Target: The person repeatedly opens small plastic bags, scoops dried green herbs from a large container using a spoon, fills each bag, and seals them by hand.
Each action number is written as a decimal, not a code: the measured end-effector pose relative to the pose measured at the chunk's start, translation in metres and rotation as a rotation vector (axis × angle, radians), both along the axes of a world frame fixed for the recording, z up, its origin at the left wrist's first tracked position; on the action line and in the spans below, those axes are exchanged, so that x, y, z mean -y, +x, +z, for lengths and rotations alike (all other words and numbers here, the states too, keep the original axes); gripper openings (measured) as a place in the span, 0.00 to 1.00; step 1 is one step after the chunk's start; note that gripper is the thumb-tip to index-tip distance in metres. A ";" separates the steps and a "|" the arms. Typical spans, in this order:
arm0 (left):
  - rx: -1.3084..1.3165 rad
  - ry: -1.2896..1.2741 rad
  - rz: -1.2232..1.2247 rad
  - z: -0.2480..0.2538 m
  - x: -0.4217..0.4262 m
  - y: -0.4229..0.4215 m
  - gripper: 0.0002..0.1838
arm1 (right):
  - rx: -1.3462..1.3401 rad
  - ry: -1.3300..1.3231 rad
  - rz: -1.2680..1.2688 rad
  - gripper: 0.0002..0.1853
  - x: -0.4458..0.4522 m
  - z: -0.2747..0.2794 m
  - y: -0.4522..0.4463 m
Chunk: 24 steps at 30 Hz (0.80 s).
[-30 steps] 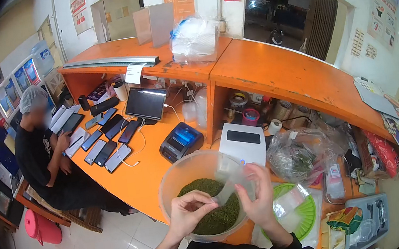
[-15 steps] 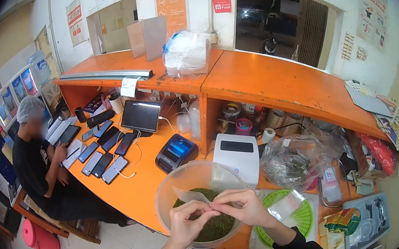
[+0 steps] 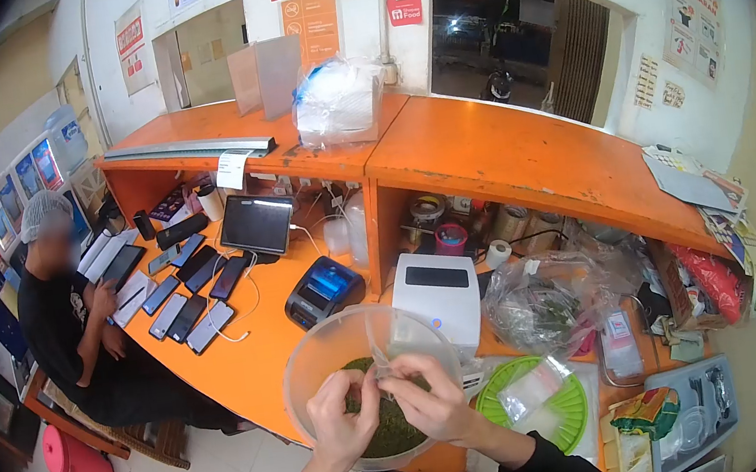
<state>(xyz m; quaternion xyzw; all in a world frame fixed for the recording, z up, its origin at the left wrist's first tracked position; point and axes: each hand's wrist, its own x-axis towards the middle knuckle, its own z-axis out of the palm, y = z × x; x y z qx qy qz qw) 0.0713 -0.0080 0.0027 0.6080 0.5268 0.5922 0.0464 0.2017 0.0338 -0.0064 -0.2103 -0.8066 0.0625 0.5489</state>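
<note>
My left hand [image 3: 342, 418] and my right hand [image 3: 429, 405] meet over a large translucent tub [image 3: 304, 363], fingertips pinched close together. Between them is a small clear plastic bag [image 3: 377, 342], standing up from the fingers; its lower part is hidden by my hands. Green, finely chopped or powdery stuff [image 3: 393, 437] lies in the bottom of the tub below. To the right of my right hand, a pack of clear plastic bags [image 3: 534, 389] rests on a bright green round lid or tray [image 3: 565, 416].
A white label printer [image 3: 438, 299] and a dark receipt printer [image 3: 323, 290] stand behind the tub. Several phones [image 3: 188, 316] lie left, before a tablet [image 3: 256, 224]. A seated co-worker [image 3: 62, 312] writes there. On the right are crumpled plastic [image 3: 546, 296] and a grey cutlery tray [image 3: 722, 420].
The plastic bag has turned from slanting left to standing more upright. My fingers have shifted their pinch on it, and the whole view has moved slightly.
</note>
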 end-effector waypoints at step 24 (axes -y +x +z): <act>-0.403 -0.085 -0.103 0.027 0.006 -0.040 0.34 | 0.196 -0.559 0.332 0.13 -0.026 0.035 0.001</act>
